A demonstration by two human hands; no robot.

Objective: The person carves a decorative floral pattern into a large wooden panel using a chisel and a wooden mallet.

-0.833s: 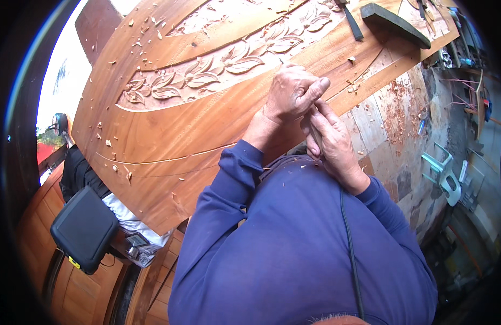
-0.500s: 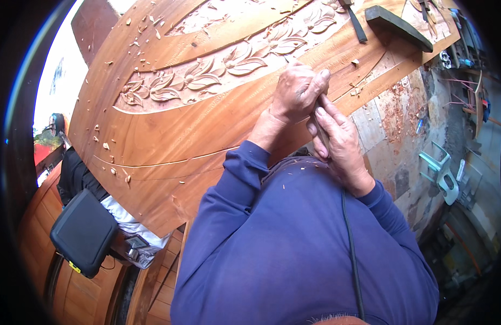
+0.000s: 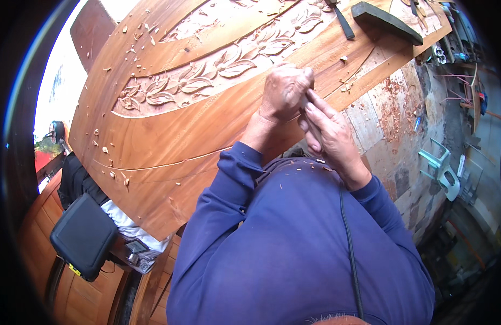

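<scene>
Carving work on the large wooden door panel (image 3: 169, 146) looks well advanced to us. A curved band of leaves and flowers (image 3: 218, 70) is already cut in relief along the arch, and thin scribed lines run below it on the smooth part. We judge that the lower area, flat and plain, is not carved yet, and the edge close to our hands seems to be the place in work now.

Our left hand (image 3: 285, 89) is closed into a fist, knuckles up, and rests on the panel near its lower edge. Our right hand (image 3: 329, 135) lies just beside it and touches it, fingers pressed together and pointing toward the left fist. Both hands seem to grip one small tool between them, but it is hidden, so we cannot tell what it is.

The wood is reddish brown with a long, soft grain, and the surface is smooth where it is not carved. Pale wood chips (image 3: 107, 149) are scattered over the panel, and some lie also on our blue sweater (image 3: 293, 244). At the far end, a dark flat sharpening stone (image 3: 388, 23) and a dark-handled chisel (image 3: 342, 23) lie on the panel. Red-brown shavings cover the tiled floor (image 3: 388, 108) at the right. A black padded stool (image 3: 83, 235) stands lower left.
</scene>
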